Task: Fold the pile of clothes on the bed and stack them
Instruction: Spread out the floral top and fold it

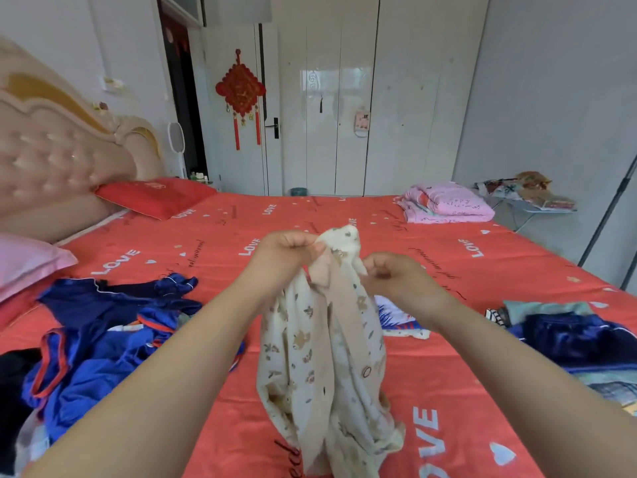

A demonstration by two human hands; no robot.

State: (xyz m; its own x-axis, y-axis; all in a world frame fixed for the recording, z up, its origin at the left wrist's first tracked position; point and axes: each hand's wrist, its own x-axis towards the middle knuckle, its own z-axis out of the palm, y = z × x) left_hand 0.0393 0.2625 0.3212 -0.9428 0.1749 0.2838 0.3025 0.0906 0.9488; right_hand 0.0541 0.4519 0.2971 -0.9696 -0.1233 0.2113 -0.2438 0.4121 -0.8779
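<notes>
Bedroom; bed (448, 391) with red sheet printed "LOVE". Item: cream garment (310, 357), small brown bear print, plain beige inner panel, hanging bunched and creased above the bed's middle, its hem resting on the sheet. Left hand (282, 253): fingers curled, pinching the garment's top. Right hand (396, 276): fingers curled, pinching the edge just beside it. Loose blue clothes pile (103, 339) at the bed's left edge; dark blue folded stack (579, 339) at the right edge.
</notes>
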